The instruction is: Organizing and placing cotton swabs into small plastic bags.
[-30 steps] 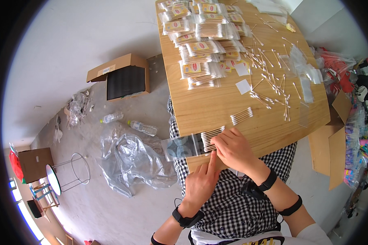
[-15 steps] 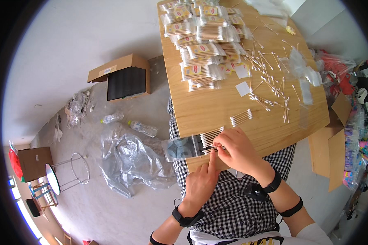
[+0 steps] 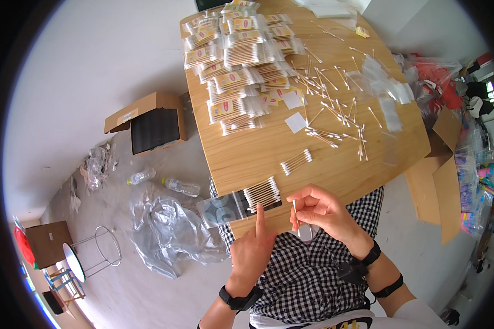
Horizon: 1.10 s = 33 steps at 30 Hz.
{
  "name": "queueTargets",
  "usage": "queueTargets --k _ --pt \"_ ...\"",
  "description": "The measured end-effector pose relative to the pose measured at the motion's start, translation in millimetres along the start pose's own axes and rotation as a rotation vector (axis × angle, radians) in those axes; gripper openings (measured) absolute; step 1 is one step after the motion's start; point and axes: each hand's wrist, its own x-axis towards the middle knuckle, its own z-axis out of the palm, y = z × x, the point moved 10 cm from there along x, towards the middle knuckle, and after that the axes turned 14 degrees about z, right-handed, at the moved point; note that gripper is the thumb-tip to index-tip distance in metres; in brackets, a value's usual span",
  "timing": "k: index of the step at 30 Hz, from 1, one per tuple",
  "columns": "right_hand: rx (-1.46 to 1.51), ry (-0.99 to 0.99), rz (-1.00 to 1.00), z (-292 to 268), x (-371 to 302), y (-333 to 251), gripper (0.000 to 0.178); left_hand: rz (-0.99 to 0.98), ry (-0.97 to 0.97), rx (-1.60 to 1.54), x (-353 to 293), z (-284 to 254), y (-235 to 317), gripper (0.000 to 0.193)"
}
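Observation:
A row of cotton swabs [image 3: 262, 193] lies side by side on a dark strip at the table's near edge. Joined to its left side is a clear pouch [image 3: 222, 210] with dark round shapes, jutting past the edge. With its index finger stretched out, my left hand [image 3: 252, 249] touches the near tips of the row; its other fingers are curled and hold nothing. My right hand [image 3: 326, 214], to the right of the row, pinches a single cotton swab [image 3: 295, 206] upright between thumb and fingers. A smaller bunch of swabs [image 3: 296, 162] rests on the wood just beyond the row.
Filled swab packets [image 3: 236, 81] are piled at the table's far left. Loose swabs [image 3: 340, 112], white cards [image 3: 296, 122] and clear bags [image 3: 389, 107] lie around the middle and right. Cardboard boxes [image 3: 444, 181], plastic sheeting [image 3: 173, 230] and bottles [image 3: 182, 187] are on the floor.
My right hand has drawn away rightward from the row, now with one swab in its fingers. My left index finger stays at the row. The whole view has shifted, moving the table leftward.

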Motion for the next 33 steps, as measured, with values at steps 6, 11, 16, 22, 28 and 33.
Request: queueTargets --k 6,11,16,22,28,33 --pt "-0.045 0.227 -0.030 -47 -47 -7 0.037 -0.088 -0.078 -0.012 -3 -10 -9 0.075" --pt "-0.487 0.924 0.049 -188 -159 12 0.031 0.011 0.263 -0.058 33 -56 -8 0.021" --pt "-1.018 1.105 0.202 -259 -211 58 0.030 0.133 0.309 -0.048 86 -47 10 0.012" --pt "-1.210 1.211 0.056 -238 -217 37 0.027 0.164 0.335 -0.049 126 -25 18 0.010" --pt "-0.999 1.162 -0.132 -197 -199 -2 0.022 0.164 0.305 -0.036 130 -13 23 0.011" --pt "-0.984 1.021 -0.328 -141 -159 -29 0.024 0.143 0.256 -0.049 119 -7 26 0.012"
